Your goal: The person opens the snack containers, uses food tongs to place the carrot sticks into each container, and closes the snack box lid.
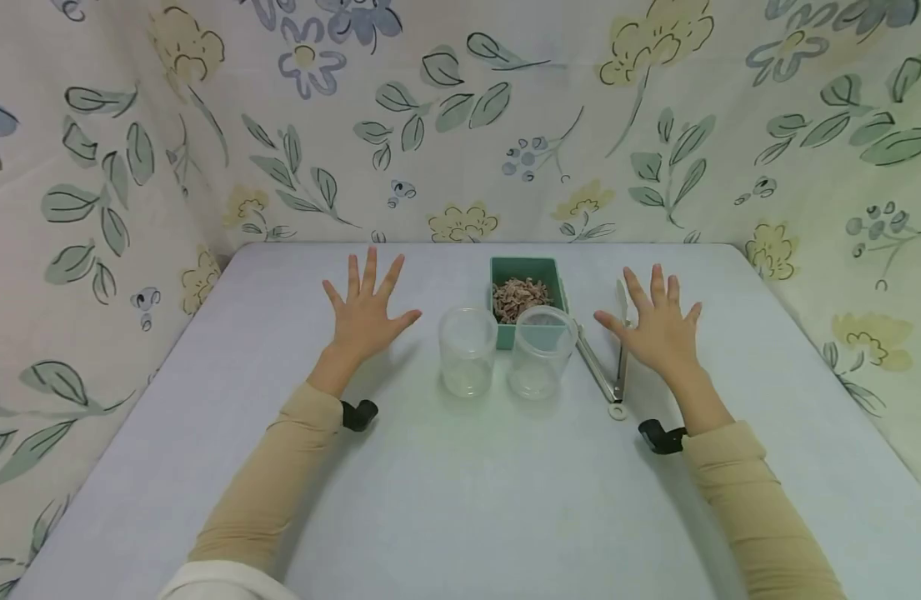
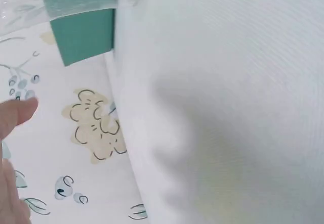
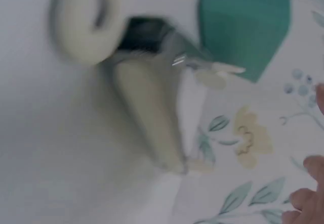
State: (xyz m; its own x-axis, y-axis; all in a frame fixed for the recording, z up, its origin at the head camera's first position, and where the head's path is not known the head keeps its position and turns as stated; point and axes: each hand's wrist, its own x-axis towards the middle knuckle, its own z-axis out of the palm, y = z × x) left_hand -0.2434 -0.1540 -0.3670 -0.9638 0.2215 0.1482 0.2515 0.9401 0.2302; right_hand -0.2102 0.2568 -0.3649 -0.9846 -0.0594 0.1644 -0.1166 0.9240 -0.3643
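Observation:
Both hands are spread with fingers straight and nothing in them. My left hand (image 1: 364, 321) hovers over the left part of the table, beside a clear plastic jar (image 1: 467, 354). A second clear jar (image 1: 537, 354) stands to its right, overlapping the front of a green bin (image 1: 505, 335) that holds brown shredded material (image 1: 518, 298). On the right, my right hand (image 1: 661, 333) is over a pair of tongs (image 1: 597, 363), partly covering one arm of them. The tongs lie spread apart, their ring end toward me. In the right wrist view the tongs (image 3: 147, 113) appear large and blurred.
The white table (image 1: 460, 500) reaches back to a floral curtain (image 1: 460, 125), which also hangs along both sides. A black wrist camera (image 1: 360, 415) sits at the left cuff, another black camera (image 1: 661, 436) at the right cuff.

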